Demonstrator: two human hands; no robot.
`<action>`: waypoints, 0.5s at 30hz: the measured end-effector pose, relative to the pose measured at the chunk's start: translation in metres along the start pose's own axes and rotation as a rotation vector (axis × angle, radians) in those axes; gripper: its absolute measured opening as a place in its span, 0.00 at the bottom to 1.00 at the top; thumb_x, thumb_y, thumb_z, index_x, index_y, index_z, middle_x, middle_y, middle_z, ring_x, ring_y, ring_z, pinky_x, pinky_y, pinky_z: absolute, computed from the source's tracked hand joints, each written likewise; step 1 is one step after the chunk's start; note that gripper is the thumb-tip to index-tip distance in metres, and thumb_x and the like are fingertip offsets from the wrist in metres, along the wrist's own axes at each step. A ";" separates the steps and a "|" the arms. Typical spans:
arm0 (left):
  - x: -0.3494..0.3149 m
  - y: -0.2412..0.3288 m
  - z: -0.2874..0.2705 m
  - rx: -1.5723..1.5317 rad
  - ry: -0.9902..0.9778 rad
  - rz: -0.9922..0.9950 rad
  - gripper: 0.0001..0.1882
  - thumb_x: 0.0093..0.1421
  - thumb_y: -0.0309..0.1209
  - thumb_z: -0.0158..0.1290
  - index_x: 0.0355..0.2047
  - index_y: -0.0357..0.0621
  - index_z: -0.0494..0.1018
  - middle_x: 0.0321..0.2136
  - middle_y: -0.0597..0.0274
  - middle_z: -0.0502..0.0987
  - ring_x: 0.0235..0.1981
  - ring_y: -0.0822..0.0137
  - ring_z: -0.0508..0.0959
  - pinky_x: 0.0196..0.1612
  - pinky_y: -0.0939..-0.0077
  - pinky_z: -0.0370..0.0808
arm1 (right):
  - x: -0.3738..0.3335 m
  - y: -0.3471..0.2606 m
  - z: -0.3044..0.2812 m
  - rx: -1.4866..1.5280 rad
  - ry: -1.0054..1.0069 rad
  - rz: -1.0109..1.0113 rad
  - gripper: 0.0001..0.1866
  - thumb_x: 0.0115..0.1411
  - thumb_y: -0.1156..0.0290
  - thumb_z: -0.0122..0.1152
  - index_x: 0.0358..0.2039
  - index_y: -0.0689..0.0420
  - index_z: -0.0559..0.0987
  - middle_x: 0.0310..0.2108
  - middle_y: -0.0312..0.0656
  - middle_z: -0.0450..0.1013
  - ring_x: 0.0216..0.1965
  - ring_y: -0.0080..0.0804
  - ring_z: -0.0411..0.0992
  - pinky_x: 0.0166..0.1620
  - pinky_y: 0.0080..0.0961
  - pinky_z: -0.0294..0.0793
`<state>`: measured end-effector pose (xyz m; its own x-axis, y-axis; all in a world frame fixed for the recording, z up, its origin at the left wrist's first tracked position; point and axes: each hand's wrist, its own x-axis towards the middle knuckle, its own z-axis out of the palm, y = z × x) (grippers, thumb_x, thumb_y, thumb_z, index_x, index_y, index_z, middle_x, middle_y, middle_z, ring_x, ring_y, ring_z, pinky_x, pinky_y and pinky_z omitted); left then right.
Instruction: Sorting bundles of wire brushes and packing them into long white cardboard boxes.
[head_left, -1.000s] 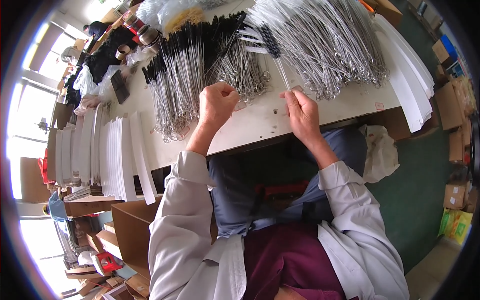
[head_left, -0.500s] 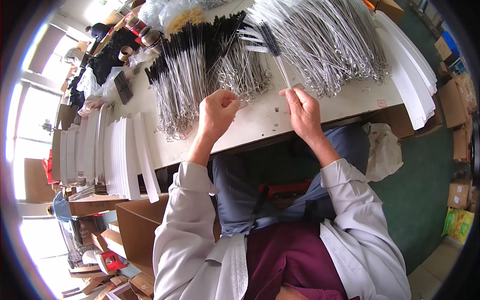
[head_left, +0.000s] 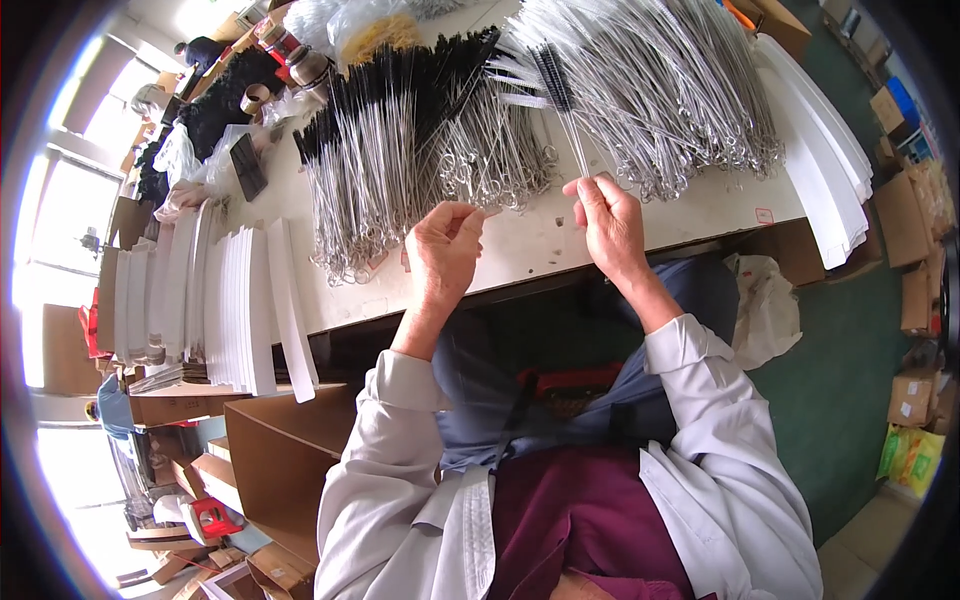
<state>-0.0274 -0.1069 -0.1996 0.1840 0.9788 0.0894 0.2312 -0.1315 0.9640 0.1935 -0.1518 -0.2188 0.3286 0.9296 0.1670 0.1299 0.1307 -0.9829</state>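
My right hand [head_left: 612,228] pinches the lower wire ends of a few thin cleaning brushes [head_left: 552,82] between thumb and fingers. Their bristle ends point away from me; black bristles show, with white ones close behind. Level with it on the left, my left hand [head_left: 442,255] is closed, thumb against the fingers. Whatever it may hold is too small to make out. Beyond that hand lies a heap of black-bristled brushes [head_left: 375,150] with looped wire ends facing me. A smaller pile of brushes [head_left: 493,155] lies beside it. Farther right spreads a large heap of white-bristled brushes [head_left: 665,110].
Long white folded strips [head_left: 235,310] stand in a row at the table's left end; more white strips [head_left: 825,165] hang over its right end. A dark flat object [head_left: 247,168] lies at the far left. An open cardboard box [head_left: 285,450] sits below the table [head_left: 520,235].
My left hand has shifted slightly nearer to me and to the right, still closed. My right hand keeps its hold on the brushes, almost in place. The view has tilted a little.
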 end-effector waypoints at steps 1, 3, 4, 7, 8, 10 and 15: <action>0.001 0.000 -0.002 0.060 0.022 0.029 0.07 0.66 0.27 0.58 0.36 0.33 0.78 0.24 0.63 0.79 0.22 0.77 0.78 0.26 0.80 0.77 | 0.003 -0.001 0.003 -0.021 0.012 -0.031 0.18 0.74 0.60 0.51 0.37 0.61 0.81 0.20 0.30 0.68 0.23 0.14 0.64 0.28 0.17 0.64; 0.000 0.004 -0.001 0.153 0.060 0.078 0.08 0.65 0.28 0.59 0.35 0.34 0.79 0.23 0.65 0.79 0.22 0.77 0.77 0.26 0.81 0.75 | 0.008 -0.005 0.012 -0.045 0.027 -0.062 0.18 0.74 0.60 0.51 0.37 0.60 0.81 0.21 0.30 0.70 0.23 0.14 0.65 0.27 0.16 0.65; -0.003 0.003 0.001 0.152 0.060 0.077 0.08 0.65 0.28 0.59 0.35 0.34 0.79 0.23 0.65 0.79 0.22 0.77 0.77 0.26 0.81 0.75 | 0.010 -0.008 0.019 0.001 -0.023 -0.047 0.17 0.74 0.60 0.51 0.37 0.60 0.81 0.22 0.31 0.72 0.23 0.15 0.67 0.26 0.16 0.66; -0.026 0.018 0.010 0.252 0.047 0.049 0.09 0.61 0.30 0.61 0.32 0.35 0.79 0.20 0.57 0.78 0.22 0.72 0.76 0.29 0.72 0.73 | 0.015 -0.017 0.047 0.167 -0.134 0.043 0.18 0.74 0.61 0.50 0.34 0.60 0.79 0.25 0.35 0.75 0.22 0.19 0.71 0.25 0.18 0.71; -0.037 0.021 0.010 0.317 0.010 0.086 0.09 0.61 0.30 0.61 0.31 0.35 0.78 0.19 0.55 0.77 0.21 0.69 0.77 0.28 0.71 0.74 | 0.017 -0.015 0.055 0.200 -0.163 0.071 0.18 0.74 0.61 0.50 0.33 0.61 0.78 0.25 0.36 0.75 0.22 0.20 0.73 0.25 0.19 0.73; -0.055 0.028 0.010 0.334 -0.024 0.193 0.07 0.62 0.28 0.60 0.30 0.36 0.77 0.19 0.55 0.76 0.20 0.66 0.77 0.27 0.71 0.73 | 0.019 -0.012 0.059 0.162 -0.175 0.069 0.19 0.75 0.61 0.49 0.32 0.61 0.77 0.24 0.37 0.76 0.24 0.22 0.75 0.26 0.20 0.75; -0.098 0.065 -0.027 0.361 -0.029 0.174 0.04 0.61 0.23 0.60 0.33 0.34 0.77 0.23 0.59 0.78 0.26 0.75 0.79 0.32 0.78 0.75 | 0.019 -0.010 0.062 0.152 -0.171 0.044 0.19 0.75 0.61 0.48 0.33 0.63 0.77 0.27 0.40 0.77 0.24 0.23 0.77 0.27 0.20 0.77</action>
<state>-0.0567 -0.2073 -0.1389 0.2760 0.9330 0.2311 0.5143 -0.3465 0.7845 0.1407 -0.1144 -0.2108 0.1656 0.9788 0.1205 -0.0276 0.1267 -0.9916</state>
